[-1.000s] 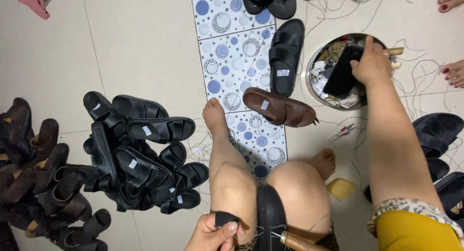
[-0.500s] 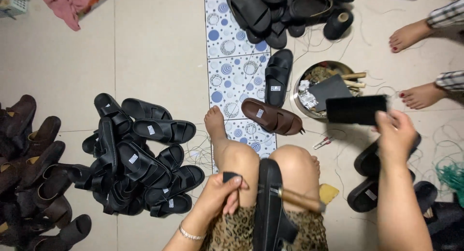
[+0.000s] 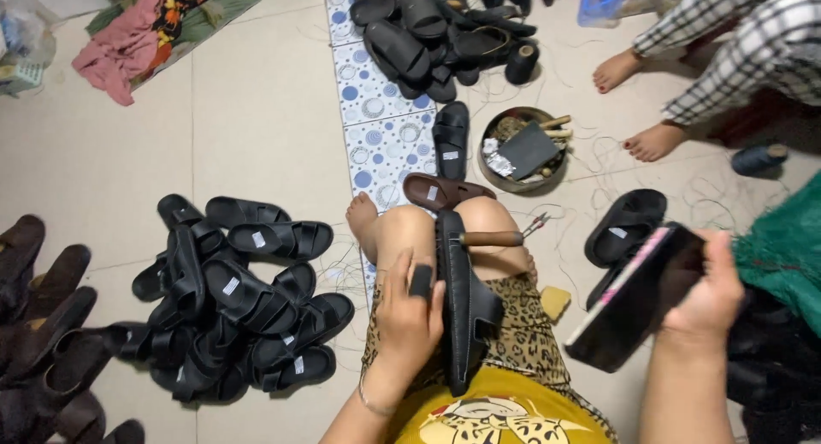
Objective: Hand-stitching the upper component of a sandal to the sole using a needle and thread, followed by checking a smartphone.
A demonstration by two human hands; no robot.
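Note:
A black sandal (image 3: 466, 307) lies lengthwise on my lap between my knees. My left hand (image 3: 409, 311) rests against its left side, fingers curled on a black strap piece. A wooden-handled awl (image 3: 494, 238) lies across the sandal near my right knee. My right hand (image 3: 705, 286) is raised at the right and grips a flat black wallet-like case (image 3: 637, 298), tilted on edge with its pale rim showing.
A heap of black sandals (image 3: 231, 298) lies at my left, brown ones (image 3: 43, 324) further left. A round metal bowl (image 3: 523, 149) with tools stands ahead beside a brown sandal (image 3: 445, 192). More black sandals (image 3: 428, 29) are piled far ahead. Another person's bare feet (image 3: 637, 102) are at top right.
My right hand has carried the black case from near the bowl down to my right side. The view has tilted up, showing more of the floor ahead. The left hand stays on the sandal.

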